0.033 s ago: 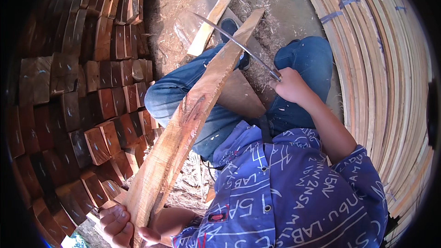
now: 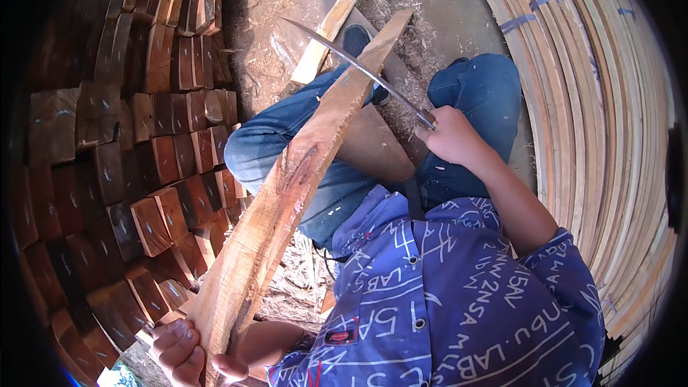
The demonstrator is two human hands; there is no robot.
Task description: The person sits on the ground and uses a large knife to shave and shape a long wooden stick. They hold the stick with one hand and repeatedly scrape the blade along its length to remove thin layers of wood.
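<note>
Blade laid across a long board

The left hand (image 2: 179,351) is closed around the near end of the board (image 2: 276,186), fingers on its left side and thumb on its right; the right hand (image 2: 457,135) is wrapped in a fist about the handle of a long, thin blade (image 2: 387,86); the blade slants up and left from that fist, crossing the board near its far, narrower end; whether its edge touches the wood I cannot tell.

The board runs slantwise from the left hand up over the jeans (image 2: 283,118), a dark knot mark about midway along it; a brown slab (image 2: 376,147) lies under it, between the legs; beyond, a second plank (image 2: 344,14) lies near one shoe (image 2: 355,39); shavings are scattered over the floor (image 2: 444,7).

Stacked blocks (image 2: 165,154) rise at left, many chalk-marked on their ends; at right lie long pale strips (image 2: 566,100), bound with blue ties (image 2: 517,24).
</note>
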